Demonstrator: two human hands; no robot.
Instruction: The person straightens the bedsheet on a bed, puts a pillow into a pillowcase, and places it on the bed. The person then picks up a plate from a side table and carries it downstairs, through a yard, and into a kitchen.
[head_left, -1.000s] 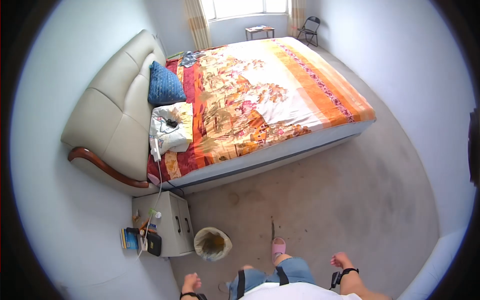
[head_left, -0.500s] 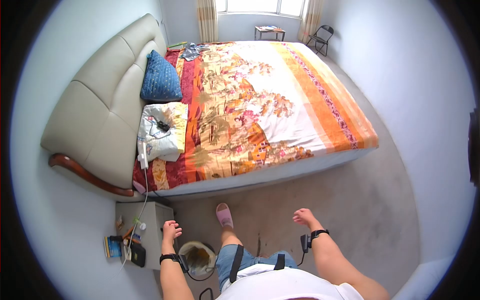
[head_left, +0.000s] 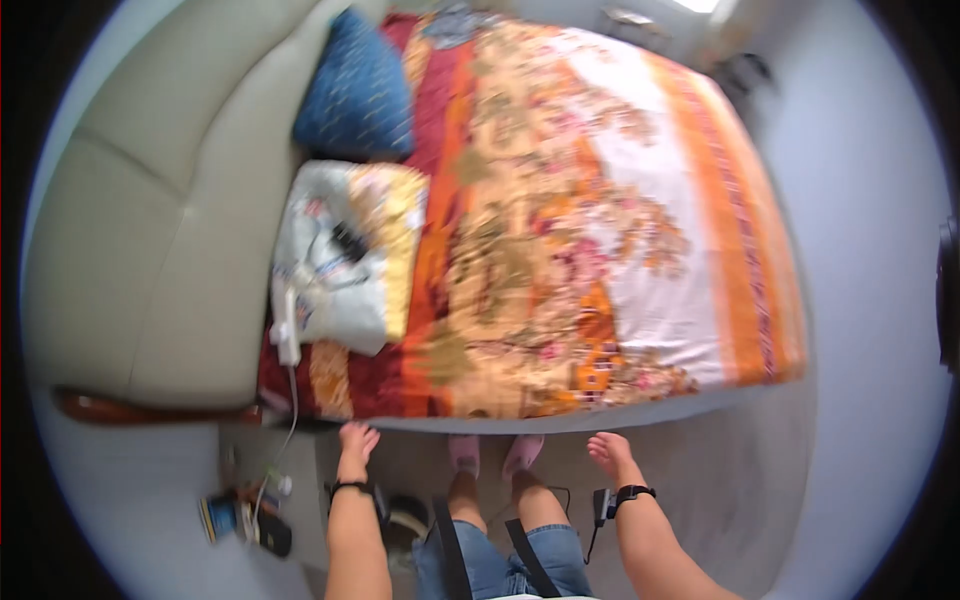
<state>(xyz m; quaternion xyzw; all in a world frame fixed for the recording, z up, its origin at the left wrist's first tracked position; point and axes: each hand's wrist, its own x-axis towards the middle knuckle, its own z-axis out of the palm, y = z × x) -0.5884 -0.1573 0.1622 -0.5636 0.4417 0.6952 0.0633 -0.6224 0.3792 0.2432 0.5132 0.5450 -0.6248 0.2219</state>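
My left hand (head_left: 358, 440) is at the near edge of the bed, palm inward, fingers loosely apart and holding nothing. My right hand (head_left: 609, 452) hangs farther right, just short of the same edge, with nothing in its spread fingers. A patterned sheet in orange, red and white covers the bed (head_left: 520, 250). Nearest my left hand lies a folded pale and yellow quilt (head_left: 350, 300), with a small black object (head_left: 348, 241) on top and a white power strip (head_left: 286, 330) at its corner. Behind it a blue pillow (head_left: 355, 95) leans on the headboard.
The pale headboard (head_left: 130, 230) stands at the left. Below it are a nightstand (head_left: 290, 450) with books and small items, and a bin (head_left: 405, 520) beside my left forearm. A white cord (head_left: 293, 400) runs down from the power strip. A blurred chair (head_left: 745, 73) is at the back right.
The view has moved up to the bed and tilted down, so the bed looks larger. Both hands have come forward to its near edge. Both pink slippers now show side by side.
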